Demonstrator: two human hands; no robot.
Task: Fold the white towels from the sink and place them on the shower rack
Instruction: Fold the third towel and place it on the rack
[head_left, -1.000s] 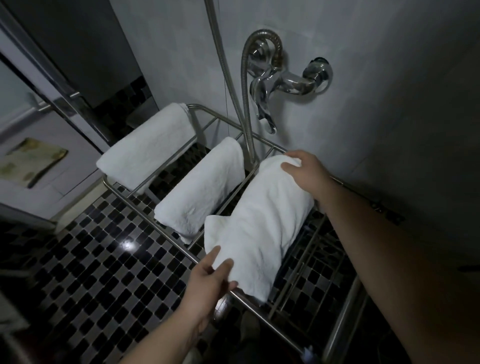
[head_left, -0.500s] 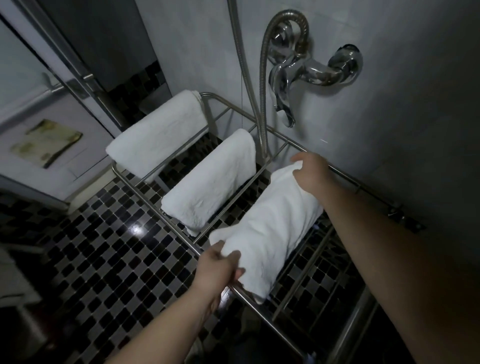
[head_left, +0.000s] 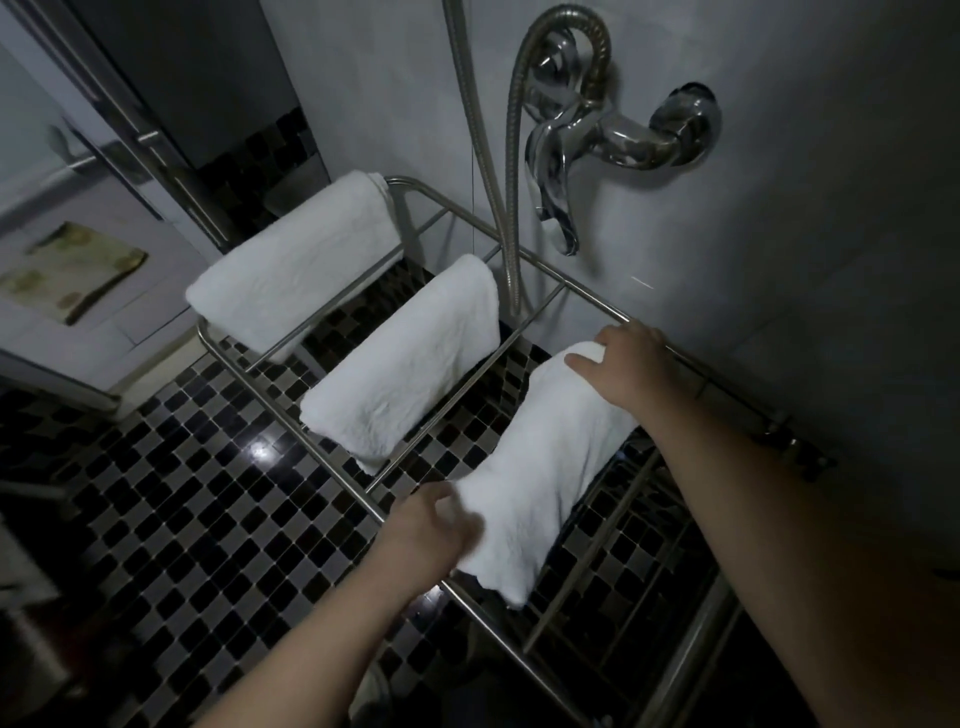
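Three folded white towels lie across the steel shower rack (head_left: 332, 467). The left towel (head_left: 291, 270) and the middle towel (head_left: 405, 358) lie untouched. Both my hands are on the right towel (head_left: 545, 467). My right hand (head_left: 628, 369) rests on its far end near the wall, fingers curled over the fold. At the near end, by the front rail, my left hand (head_left: 431, 530) grips the towel's edge; this hand is blurred. The towel's near corner hangs past the front rail.
A chrome shower mixer (head_left: 613, 140) and its hose (head_left: 511, 218) hang on the wall just behind the rack. Black and grey mosaic floor (head_left: 171, 519) lies below. A glass door with a steel handle (head_left: 150, 150) stands at the left.
My left hand has closed on the near end of the right towel and shifted it slightly. My right hand has stayed on the far end. The camera has drifted, so the rack sits lower in view.
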